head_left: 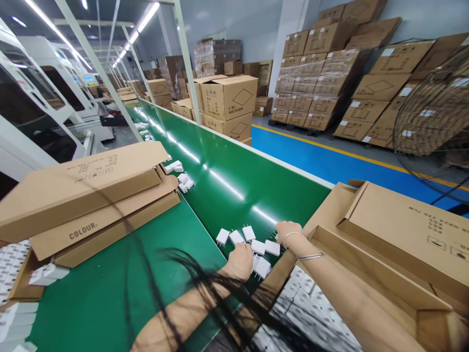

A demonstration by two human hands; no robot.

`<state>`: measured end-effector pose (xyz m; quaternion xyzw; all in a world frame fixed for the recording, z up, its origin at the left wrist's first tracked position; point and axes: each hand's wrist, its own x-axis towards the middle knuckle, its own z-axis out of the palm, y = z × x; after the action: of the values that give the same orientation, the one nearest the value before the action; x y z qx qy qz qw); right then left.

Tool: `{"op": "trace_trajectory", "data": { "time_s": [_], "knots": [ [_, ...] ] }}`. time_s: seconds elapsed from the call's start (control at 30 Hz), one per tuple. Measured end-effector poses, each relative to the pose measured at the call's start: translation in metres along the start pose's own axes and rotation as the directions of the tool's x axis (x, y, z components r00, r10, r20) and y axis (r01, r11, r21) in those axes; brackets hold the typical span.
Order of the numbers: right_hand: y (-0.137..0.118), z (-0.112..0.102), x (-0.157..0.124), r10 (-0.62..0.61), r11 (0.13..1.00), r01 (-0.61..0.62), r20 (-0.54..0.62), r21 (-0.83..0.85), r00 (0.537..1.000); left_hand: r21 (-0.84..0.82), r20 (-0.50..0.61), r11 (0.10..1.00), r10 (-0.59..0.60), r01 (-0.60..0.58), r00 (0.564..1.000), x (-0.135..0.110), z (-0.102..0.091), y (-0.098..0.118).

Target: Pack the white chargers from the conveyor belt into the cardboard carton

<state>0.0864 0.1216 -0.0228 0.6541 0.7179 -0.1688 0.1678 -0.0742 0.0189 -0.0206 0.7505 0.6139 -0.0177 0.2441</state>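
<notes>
Several white plug adapters (249, 239) lie in a cluster on the green conveyor belt (227, 186). My left hand (240, 260) is curled over the near side of the cluster, its fingers closed on adapters under it. My right hand (287, 230), with a thin bangle on the wrist, rests at the cluster's right edge; its fingers are hidden behind the hand. Below my arms an open cardboard box (366, 254) holds rows of white adapters (304, 303). Strands of dark hair hang across the lower view.
Open cardboard boxes (91, 195) marked COLOUR stand on the left, with white adapters beneath. More adapters (181, 176) lie further up the belt. Stacked cartons (330, 83) line the blue floor on the right. A wire fan guard (432, 107) is at far right. White machines stand on the left.
</notes>
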Motion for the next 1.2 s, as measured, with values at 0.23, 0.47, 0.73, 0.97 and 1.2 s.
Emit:
{"op": "trace_trajectory", "data": {
  "time_s": [0.23,0.47,0.73,0.97,1.2],
  "knots": [
    [0.032,-0.009,-0.012,0.026,0.917,-0.005,-0.048,0.398,0.998,0.108,0.032,0.994,-0.037,0.034,0.999,0.001,0.003,0.014],
    [0.063,0.025,-0.108,-0.031,0.253,0.036,-0.029,0.967,0.999,0.141,0.024,0.989,-0.043,0.039,0.999,0.008,0.007,0.024],
    [0.059,0.083,-0.184,-0.088,-0.604,-0.145,0.115,0.784,0.989,0.185,0.068,0.979,-0.095,0.081,0.993,-0.009,0.009,0.019],
    [0.039,0.067,-0.209,-0.198,-0.766,-0.223,0.108,0.603,0.974,0.220,0.096,0.971,-0.113,0.089,0.989,-0.008,-0.001,0.028],
    [0.034,0.068,-0.214,-0.215,-0.739,-0.215,0.079,0.639,0.973,-0.466,0.023,0.884,0.050,-0.033,0.999,-0.041,-0.045,0.026]
  ]
}}
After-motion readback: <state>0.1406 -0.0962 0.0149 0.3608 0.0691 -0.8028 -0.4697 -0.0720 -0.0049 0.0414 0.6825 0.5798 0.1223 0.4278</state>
